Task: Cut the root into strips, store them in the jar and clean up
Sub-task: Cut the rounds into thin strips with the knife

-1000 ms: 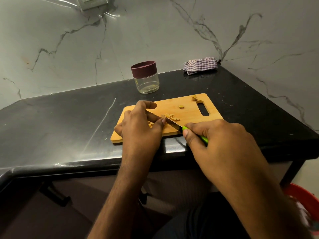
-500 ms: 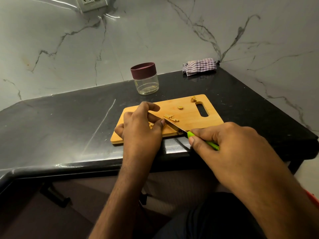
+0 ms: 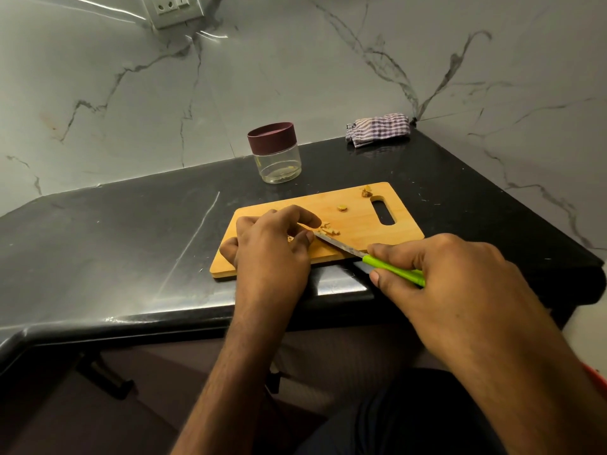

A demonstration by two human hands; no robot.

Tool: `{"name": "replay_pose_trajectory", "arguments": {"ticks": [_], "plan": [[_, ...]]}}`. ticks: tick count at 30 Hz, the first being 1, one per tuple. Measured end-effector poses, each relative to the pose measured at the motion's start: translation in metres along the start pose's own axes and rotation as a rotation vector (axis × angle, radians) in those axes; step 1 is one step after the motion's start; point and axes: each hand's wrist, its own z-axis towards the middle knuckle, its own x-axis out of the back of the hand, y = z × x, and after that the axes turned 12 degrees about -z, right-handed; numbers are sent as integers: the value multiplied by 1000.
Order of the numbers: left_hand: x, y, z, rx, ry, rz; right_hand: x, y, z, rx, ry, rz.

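Note:
A wooden cutting board (image 3: 354, 224) lies on the black counter. My left hand (image 3: 272, 247) rests on its left part, fingers curled over a piece of root (image 3: 290, 238) that is mostly hidden. My right hand (image 3: 453, 280) grips the green handle of a knife (image 3: 341, 247), whose blade tip lies against my left fingertips. A few cut strips (image 3: 329, 230) lie just beyond the blade. Two small scraps (image 3: 342, 208) sit farther right near the handle slot. A glass jar (image 3: 276, 154) with a dark red lid on stands behind the board.
A checked cloth (image 3: 377, 129) lies folded at the back right corner of the counter (image 3: 131, 231). A marble wall with a socket (image 3: 172, 8) rises behind. The counter's front edge runs just below the board.
My right hand has drawn the knife back toward me and to the right, so more of the green handle and blade shows. My left hand stays on the root.

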Motion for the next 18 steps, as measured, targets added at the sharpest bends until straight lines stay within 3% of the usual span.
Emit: {"name": "replay_pose_trajectory", "arguments": {"ticks": [8,18], "plan": [[-1,0,4,-9,-67,85,6,1,-8,13,25,44],[-1,-1,0,-31,-2,28,1,-2,-1,-16,31,64]]}}
